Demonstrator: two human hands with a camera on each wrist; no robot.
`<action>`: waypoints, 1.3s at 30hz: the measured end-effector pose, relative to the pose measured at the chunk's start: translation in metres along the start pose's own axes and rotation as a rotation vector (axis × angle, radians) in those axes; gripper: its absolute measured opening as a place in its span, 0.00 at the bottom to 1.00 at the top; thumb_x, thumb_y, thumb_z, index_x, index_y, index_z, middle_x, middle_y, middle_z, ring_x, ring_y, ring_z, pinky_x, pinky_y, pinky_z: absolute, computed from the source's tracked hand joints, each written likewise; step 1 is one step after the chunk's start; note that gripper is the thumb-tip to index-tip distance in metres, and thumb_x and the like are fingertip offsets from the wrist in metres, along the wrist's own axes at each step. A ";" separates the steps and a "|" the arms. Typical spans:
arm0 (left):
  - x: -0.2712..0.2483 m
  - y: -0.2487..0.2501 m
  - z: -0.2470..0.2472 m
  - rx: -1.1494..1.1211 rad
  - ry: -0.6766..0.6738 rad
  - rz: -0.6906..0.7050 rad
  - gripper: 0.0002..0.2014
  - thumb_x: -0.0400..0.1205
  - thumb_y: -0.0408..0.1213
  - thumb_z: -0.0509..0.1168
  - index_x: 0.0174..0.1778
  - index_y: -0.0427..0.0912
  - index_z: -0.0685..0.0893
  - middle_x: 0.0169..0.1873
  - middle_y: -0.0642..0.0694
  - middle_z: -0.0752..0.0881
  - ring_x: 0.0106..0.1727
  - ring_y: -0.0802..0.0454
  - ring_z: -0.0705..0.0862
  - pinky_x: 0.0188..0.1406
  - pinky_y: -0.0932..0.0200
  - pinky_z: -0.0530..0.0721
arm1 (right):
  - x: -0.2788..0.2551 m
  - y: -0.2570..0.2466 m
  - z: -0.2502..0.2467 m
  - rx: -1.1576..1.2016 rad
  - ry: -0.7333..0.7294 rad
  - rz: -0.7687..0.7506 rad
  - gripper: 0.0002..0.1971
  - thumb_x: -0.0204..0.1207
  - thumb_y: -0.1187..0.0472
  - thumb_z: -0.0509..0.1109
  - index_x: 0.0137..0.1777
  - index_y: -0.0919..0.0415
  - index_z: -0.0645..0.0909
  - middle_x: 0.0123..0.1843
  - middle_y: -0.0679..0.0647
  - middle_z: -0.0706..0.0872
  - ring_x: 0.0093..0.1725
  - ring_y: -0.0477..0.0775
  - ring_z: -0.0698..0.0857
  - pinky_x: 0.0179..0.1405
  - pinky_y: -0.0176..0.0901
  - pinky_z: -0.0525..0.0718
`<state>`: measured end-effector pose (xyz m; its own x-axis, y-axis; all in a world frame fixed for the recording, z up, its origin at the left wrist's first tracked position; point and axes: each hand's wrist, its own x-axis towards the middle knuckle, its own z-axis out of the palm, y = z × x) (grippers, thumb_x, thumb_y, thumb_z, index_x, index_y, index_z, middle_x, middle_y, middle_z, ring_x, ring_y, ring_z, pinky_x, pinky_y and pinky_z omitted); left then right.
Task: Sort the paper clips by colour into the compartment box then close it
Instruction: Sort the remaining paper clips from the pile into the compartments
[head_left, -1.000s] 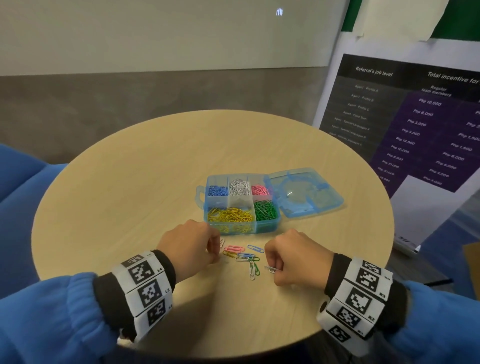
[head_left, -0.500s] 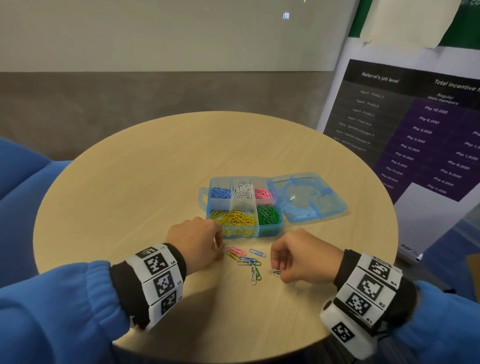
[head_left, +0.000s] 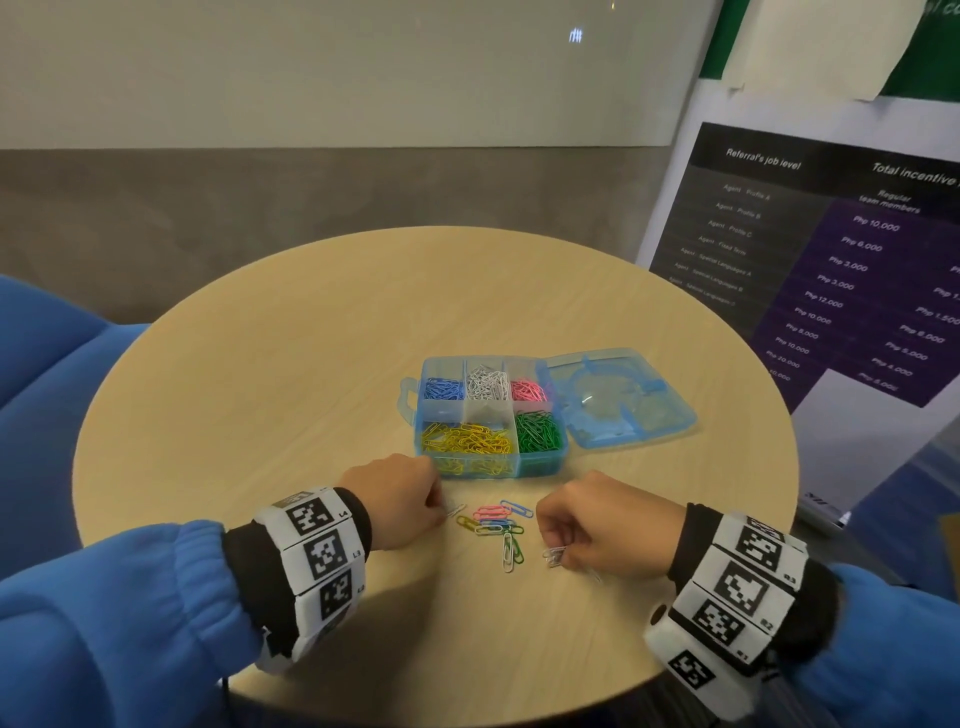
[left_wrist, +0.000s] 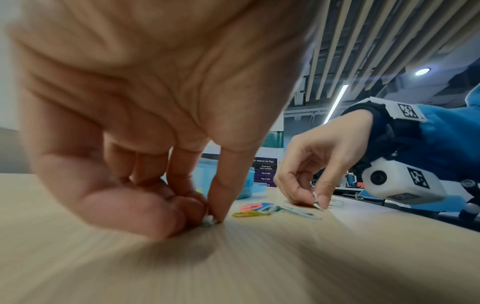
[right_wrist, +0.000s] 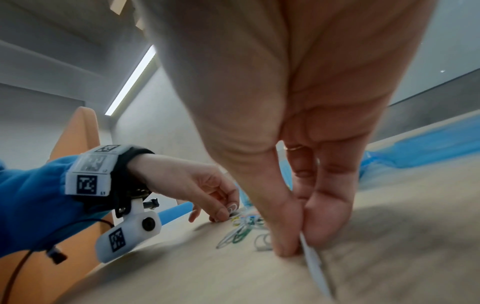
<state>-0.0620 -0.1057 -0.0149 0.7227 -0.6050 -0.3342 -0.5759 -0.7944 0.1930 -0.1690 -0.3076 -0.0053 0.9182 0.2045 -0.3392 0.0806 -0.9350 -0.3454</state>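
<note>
A blue compartment box (head_left: 540, 463) stands open on the round table, its lid (head_left: 621, 400) flat to the right. It holds blue, white, pink, yellow and green clips in separate compartments. A small pile of mixed loose clips (head_left: 496, 525) lies in front of it. My left hand (head_left: 400, 499) is at the pile's left edge and pinches a white clip (left_wrist: 209, 221) against the table. My right hand (head_left: 597, 525) is at the pile's right and pinches a white clip (right_wrist: 310, 254) between thumb and finger; another white clip (right_wrist: 262, 242) lies beside the thumb.
The wooden table (head_left: 311, 374) ends close behind my wrists. A standing poster board (head_left: 831, 270) leans at the right. A blue seat (head_left: 47, 353) is at the left.
Both hands have stayed low at the loose pile, each working a white clip. The camera has shifted slightly; the box has not moved.
</note>
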 end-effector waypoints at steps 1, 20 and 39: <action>-0.001 0.000 0.000 0.002 0.000 0.009 0.05 0.85 0.47 0.60 0.47 0.52 0.76 0.50 0.52 0.84 0.50 0.50 0.82 0.43 0.59 0.76 | -0.001 0.001 0.000 0.016 0.005 0.001 0.15 0.72 0.69 0.71 0.33 0.49 0.74 0.32 0.44 0.78 0.31 0.40 0.75 0.33 0.30 0.73; 0.040 -0.004 -0.091 -0.246 0.109 0.012 0.07 0.79 0.41 0.71 0.38 0.41 0.88 0.27 0.48 0.84 0.26 0.54 0.78 0.20 0.67 0.76 | 0.087 0.010 -0.092 0.405 0.522 0.050 0.03 0.74 0.67 0.76 0.43 0.60 0.85 0.38 0.51 0.86 0.36 0.46 0.82 0.40 0.36 0.83; 0.052 0.015 -0.081 -0.226 0.271 0.155 0.13 0.78 0.55 0.71 0.47 0.50 0.84 0.46 0.53 0.86 0.45 0.52 0.83 0.43 0.57 0.80 | 0.001 0.009 -0.044 0.269 0.400 0.016 0.05 0.74 0.56 0.77 0.40 0.55 0.87 0.39 0.47 0.88 0.40 0.41 0.84 0.37 0.27 0.77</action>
<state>-0.0017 -0.1537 0.0454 0.7260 -0.6868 -0.0345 -0.6093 -0.6657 0.4308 -0.1500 -0.3290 0.0297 0.9999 0.0136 -0.0011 0.0105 -0.8180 -0.5751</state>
